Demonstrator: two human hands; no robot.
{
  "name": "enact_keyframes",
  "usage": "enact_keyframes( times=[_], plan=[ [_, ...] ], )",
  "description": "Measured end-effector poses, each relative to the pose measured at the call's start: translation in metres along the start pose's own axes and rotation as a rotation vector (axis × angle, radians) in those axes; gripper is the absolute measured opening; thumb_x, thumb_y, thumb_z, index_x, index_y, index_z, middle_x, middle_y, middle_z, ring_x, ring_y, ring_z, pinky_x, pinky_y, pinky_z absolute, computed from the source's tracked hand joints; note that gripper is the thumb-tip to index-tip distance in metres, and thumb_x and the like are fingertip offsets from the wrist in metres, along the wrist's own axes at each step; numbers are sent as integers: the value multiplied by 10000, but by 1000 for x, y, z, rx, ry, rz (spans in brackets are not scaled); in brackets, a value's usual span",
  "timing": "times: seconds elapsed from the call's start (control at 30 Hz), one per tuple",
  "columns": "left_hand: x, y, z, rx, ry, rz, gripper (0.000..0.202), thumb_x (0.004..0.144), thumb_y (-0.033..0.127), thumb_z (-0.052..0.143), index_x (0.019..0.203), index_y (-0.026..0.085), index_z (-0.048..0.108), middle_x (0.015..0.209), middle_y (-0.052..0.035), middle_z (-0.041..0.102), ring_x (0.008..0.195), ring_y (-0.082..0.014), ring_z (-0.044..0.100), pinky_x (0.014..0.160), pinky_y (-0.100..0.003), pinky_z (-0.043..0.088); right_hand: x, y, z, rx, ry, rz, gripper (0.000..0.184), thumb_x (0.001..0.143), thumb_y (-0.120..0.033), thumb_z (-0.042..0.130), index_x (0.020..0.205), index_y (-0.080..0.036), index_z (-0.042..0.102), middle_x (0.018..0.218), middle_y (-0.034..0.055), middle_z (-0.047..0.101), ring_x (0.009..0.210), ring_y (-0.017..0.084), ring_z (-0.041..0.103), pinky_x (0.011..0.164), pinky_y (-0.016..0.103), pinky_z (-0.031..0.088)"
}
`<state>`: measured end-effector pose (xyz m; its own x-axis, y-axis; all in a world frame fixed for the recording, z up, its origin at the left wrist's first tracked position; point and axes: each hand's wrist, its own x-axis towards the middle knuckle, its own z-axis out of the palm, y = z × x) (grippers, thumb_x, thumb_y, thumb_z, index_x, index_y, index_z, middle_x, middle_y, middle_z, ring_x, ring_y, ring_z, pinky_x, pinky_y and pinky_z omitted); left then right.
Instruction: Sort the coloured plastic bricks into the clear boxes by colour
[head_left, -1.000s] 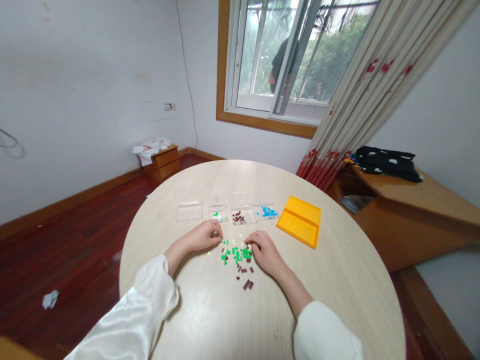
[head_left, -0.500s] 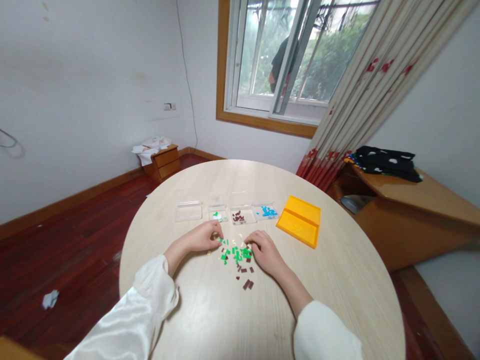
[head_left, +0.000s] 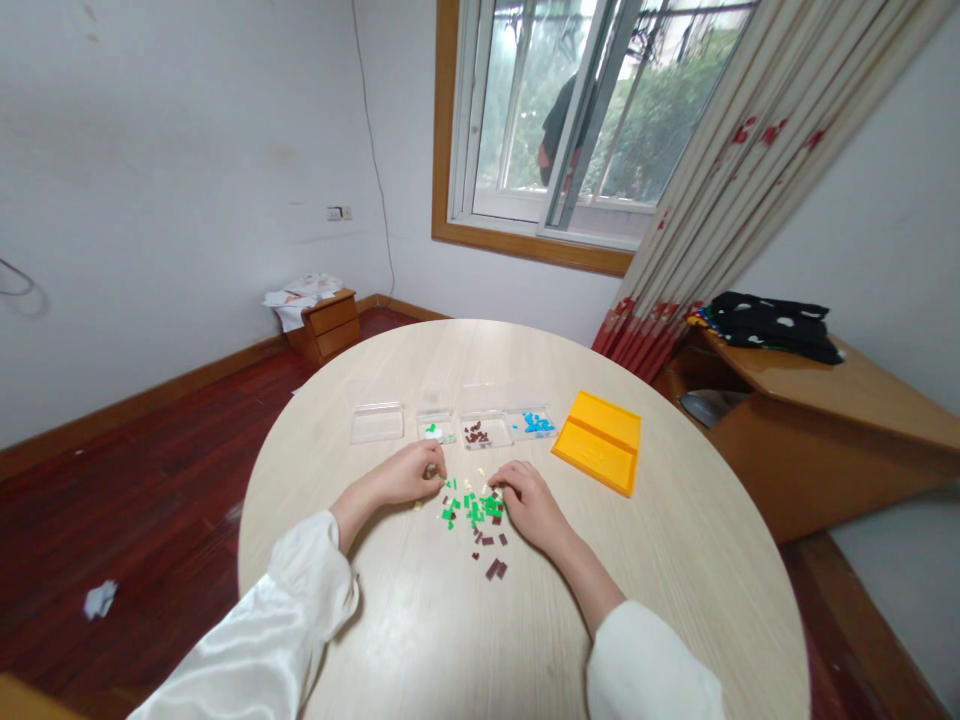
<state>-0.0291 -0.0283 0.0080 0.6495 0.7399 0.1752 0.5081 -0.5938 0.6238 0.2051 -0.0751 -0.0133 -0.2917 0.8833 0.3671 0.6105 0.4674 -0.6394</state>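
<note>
Small green bricks [head_left: 478, 510] lie in a loose pile on the round table between my hands. Dark brown bricks [head_left: 496, 569] are scattered on its near side, with a few cream pieces [head_left: 469, 485] among the green. My left hand [head_left: 409, 473] rests at the pile's left edge, thumb and fingertips closed together beside a green piece; whatever they pinch is too small to make out. At the right edge, my right hand [head_left: 526, 500] has its fingers curled down against the pieces. Its fingertips partly hide what they touch.
Behind the pile stand clear plastic boxes: one with brown pieces [head_left: 487, 432], one with blue pieces [head_left: 534, 425], one with a little green [head_left: 435, 428] and another clear box [head_left: 377, 423]. An open yellow case [head_left: 598, 443] lies to the right on the pale table [head_left: 675, 600].
My left fingertips have shifted very slightly, and the green piece that showed against them is less visible. My right hand and the boxes stay where they were.
</note>
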Motion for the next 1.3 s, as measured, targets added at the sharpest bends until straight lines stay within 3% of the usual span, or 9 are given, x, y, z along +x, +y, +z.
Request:
enact_keyframes(
  times=[0.8, 1.3],
  plan=[
    [-1, -2, -4, -23, -18, -25, 84, 695, 106, 618, 733, 146, 683, 813, -26, 559, 750, -134, 542, 709, -228, 431, 0, -1, 0, -11, -13, 5, 296, 727, 0, 397, 772, -186, 623, 817, 54, 601, 841, 195, 511, 784, 364, 397],
    [0, 1, -4, -5, -36, -26, 80, 769, 165, 563, 752, 141, 637, 839, -41, 550, 778, -153, 537, 741, -265, 439, 0, -1, -1, -8, -12, 9, 302, 730, -1, 401, 777, -195, 628, 817, 44, 601, 842, 187, 511, 783, 352, 397]
  ],
)
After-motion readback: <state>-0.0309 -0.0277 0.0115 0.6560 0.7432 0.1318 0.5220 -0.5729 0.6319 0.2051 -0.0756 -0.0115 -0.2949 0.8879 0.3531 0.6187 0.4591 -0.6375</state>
